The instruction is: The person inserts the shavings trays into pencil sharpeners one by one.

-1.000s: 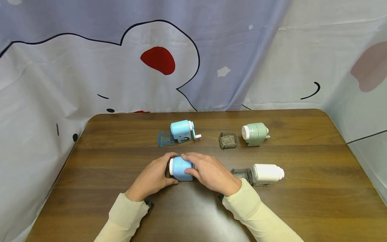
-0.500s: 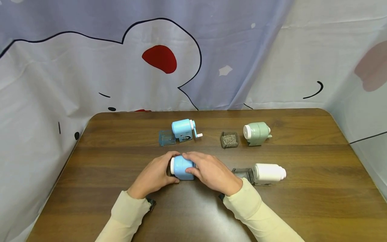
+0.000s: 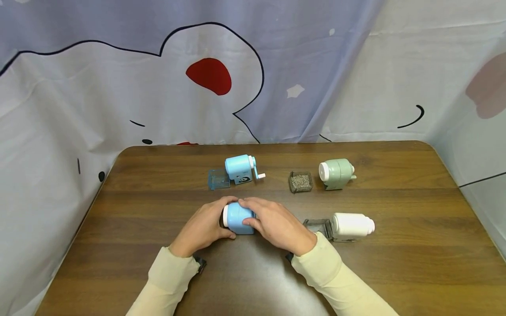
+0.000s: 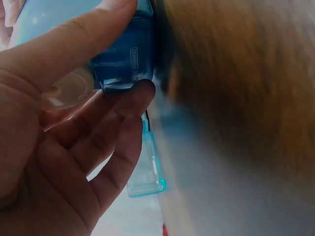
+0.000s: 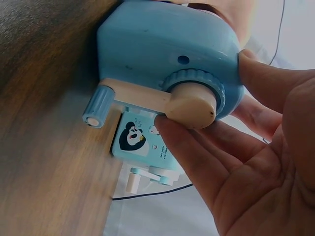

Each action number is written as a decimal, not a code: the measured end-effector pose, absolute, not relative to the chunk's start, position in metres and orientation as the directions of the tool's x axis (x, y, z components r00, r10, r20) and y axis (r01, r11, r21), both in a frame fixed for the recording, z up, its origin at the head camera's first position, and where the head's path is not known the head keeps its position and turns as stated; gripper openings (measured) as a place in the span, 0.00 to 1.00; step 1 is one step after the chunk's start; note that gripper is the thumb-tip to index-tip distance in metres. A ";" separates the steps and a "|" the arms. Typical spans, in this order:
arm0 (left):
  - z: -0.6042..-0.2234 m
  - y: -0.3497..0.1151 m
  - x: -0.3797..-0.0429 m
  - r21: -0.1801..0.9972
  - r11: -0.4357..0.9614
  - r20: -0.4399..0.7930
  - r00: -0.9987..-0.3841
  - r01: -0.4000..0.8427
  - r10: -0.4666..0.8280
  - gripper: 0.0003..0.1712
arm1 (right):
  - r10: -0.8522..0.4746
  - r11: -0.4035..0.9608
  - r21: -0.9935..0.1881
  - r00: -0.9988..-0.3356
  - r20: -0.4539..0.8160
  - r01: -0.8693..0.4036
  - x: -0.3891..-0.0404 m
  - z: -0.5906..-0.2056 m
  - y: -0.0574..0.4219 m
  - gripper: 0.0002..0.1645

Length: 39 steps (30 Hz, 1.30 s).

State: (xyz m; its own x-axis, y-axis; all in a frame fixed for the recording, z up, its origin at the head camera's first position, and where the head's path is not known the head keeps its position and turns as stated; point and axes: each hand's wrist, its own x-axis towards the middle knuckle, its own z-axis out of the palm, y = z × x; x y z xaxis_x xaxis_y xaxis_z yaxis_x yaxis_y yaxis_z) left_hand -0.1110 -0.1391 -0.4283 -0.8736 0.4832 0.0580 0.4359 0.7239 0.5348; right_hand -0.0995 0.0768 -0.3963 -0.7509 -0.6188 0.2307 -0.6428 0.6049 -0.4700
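Between both hands, on the wooden table [image 3: 130, 245], a blue crank pencil sharpener [image 3: 238, 219] stands upright. My left hand [image 3: 201, 227] holds its white-capped left end, thumb in front and fingers behind. In the left wrist view that thumb crosses the body, and a fingertip touches the corner of the translucent blue shavings drawer [image 4: 123, 61]. My right hand [image 3: 276, 224] grips the opposite end, with thumb and fingers on either side of the body. The crank [image 5: 140, 96] shows in the right wrist view, its blue knob [image 5: 100, 105] pointing away from the fingers.
Behind the hands is a light blue sharpener [image 3: 238, 166], its clear drawer [image 3: 218, 186] pulled out. A green sharpener [image 3: 336, 172] stands back right beside a tray [image 3: 302, 190] of shavings. A white sharpener [image 3: 349, 225] with a grey drawer [image 3: 326, 229] sits beyond the right wrist.
The left hand has shifted very slightly around the sharpener's left end. The right hand keeps its hold, and the view has moved a little.
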 end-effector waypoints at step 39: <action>-0.396 -0.127 -0.103 0.473 0.708 0.240 -0.850 0.525 0.470 0.54 | -0.514 0.727 -0.321 -0.791 0.332 -0.607 -0.073 -0.355 0.144 0.34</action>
